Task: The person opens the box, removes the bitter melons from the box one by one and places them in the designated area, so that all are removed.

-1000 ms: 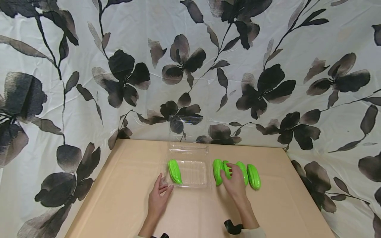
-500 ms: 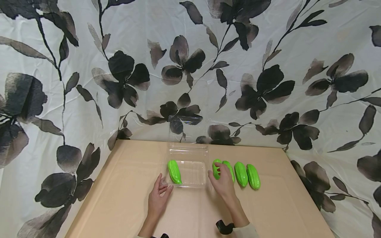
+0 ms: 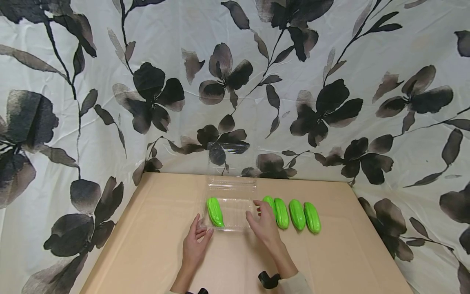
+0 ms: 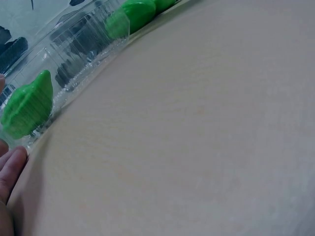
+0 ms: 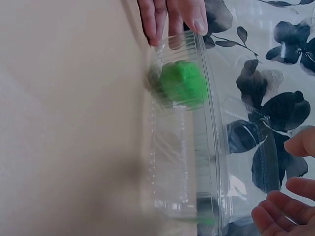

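A clear plastic clamshell box lies with its lid raised at the back. One bumpy green toy cucumber sits along its left side. My left hand holds the box's front left corner; the right wrist view shows that thumb over the rim and fingers outside. Several matching cucumbers stand in a row to the right of the box. My right hand is at the box's right edge, its fingers apart with nothing between them, partly hiding the leftmost cucumber of the row.
The light brown tabletop ends at a white curtain printed with dark flowers. The raised lid stands near that curtain. Black wrist mounts show on the arms.
My right hand has moved left, from over the cucumber row to the box's right edge, uncovering the middle cucumbers. The left hand and the box have stayed put.
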Demonstrator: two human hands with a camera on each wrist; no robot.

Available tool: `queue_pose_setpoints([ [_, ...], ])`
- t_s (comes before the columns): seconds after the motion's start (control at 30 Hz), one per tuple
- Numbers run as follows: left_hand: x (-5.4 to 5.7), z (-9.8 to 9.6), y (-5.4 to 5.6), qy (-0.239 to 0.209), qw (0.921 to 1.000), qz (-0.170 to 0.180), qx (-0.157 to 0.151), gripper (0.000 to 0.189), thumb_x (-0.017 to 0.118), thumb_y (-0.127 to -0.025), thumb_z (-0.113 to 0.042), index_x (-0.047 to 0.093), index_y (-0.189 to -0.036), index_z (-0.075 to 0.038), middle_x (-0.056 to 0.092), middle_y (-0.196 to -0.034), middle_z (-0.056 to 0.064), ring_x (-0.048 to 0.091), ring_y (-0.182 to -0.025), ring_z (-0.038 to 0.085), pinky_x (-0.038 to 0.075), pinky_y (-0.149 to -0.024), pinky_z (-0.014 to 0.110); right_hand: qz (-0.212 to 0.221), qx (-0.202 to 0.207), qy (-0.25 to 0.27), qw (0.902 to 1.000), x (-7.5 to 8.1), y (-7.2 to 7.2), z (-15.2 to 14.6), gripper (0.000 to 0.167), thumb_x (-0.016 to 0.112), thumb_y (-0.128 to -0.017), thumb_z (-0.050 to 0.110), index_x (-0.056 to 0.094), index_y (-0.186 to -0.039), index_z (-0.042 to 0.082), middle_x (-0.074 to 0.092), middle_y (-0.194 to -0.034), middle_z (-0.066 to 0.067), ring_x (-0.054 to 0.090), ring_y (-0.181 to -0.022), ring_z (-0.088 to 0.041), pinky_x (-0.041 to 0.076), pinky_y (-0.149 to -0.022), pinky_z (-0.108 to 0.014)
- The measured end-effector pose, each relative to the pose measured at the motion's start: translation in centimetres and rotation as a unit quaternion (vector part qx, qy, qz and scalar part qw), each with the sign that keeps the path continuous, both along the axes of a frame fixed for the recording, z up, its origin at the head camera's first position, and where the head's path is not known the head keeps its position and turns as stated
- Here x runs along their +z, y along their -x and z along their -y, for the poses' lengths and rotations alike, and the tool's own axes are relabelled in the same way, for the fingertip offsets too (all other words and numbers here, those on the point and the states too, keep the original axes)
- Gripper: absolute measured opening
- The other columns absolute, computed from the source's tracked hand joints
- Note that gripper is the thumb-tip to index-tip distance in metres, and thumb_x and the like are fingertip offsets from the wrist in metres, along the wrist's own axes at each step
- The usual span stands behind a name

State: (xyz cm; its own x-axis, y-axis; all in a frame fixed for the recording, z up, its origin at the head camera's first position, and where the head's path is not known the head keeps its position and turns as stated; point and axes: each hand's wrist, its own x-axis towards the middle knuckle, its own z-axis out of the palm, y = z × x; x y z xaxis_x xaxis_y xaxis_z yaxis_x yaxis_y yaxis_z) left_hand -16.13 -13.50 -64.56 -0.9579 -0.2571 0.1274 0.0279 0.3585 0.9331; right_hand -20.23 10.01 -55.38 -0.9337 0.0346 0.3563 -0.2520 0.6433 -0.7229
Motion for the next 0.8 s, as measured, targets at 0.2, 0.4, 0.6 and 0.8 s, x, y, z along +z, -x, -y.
queue_pose_setpoints([
  [0.2,0.1,0.1,0.0,0.001,1.0000,0.003,-0.003,0.075,0.073,-0.092,-0.037,0.037,-0.155,-0.017,0.060,-0.141,0.015,0.072,-0.104,0.028,0.060,-0.092,0.043,0.003,0.014,0.003,0.9999,-0.1,0.1,0.9,0.043,0.074,-0.085,0.018,0.063,-0.123,0.001,0.066,-0.116,-0.014,0.062,-0.095,-0.028,0.057,-0.079,-0.035],
  [0.4,0.1,-0.1,0.0,-0.001,1.0000,-0.002,0.003,0.074,0.074,-0.091,-0.035,0.039,-0.154,-0.017,0.062,-0.140,0.014,0.073,-0.102,0.027,0.060,-0.089,0.039,0.012,0.024,0.000,0.9996,-0.2,0.2,1.6,0.045,0.073,-0.084,0.020,0.062,-0.124,0.000,0.064,-0.117,-0.015,0.061,-0.096,-0.028,0.056,-0.081,-0.035],
  [0.6,0.1,-0.1,-0.1,-0.009,0.9999,0.001,0.005,0.075,0.076,-0.090,-0.035,0.040,-0.154,-0.019,0.062,-0.140,0.010,0.073,-0.103,0.024,0.060,-0.090,0.034,0.028,0.025,-0.011,0.9992,-0.5,0.1,2.4,0.047,0.073,-0.084,0.022,0.062,-0.125,0.001,0.064,-0.116,-0.016,0.062,-0.096,-0.030,0.056,-0.080,-0.035],
  [0.8,0.2,-0.1,-0.1,-0.009,0.9999,0.005,0.002,0.074,0.075,-0.091,-0.036,0.039,-0.154,-0.019,0.062,-0.140,0.010,0.072,-0.104,0.024,0.060,-0.090,0.034,0.038,0.035,-0.014,0.9986,-0.8,0.3,3.0,0.048,0.072,-0.084,0.021,0.061,-0.125,0.000,0.064,-0.117,-0.019,0.062,-0.097,-0.031,0.055,-0.079,-0.034],
])
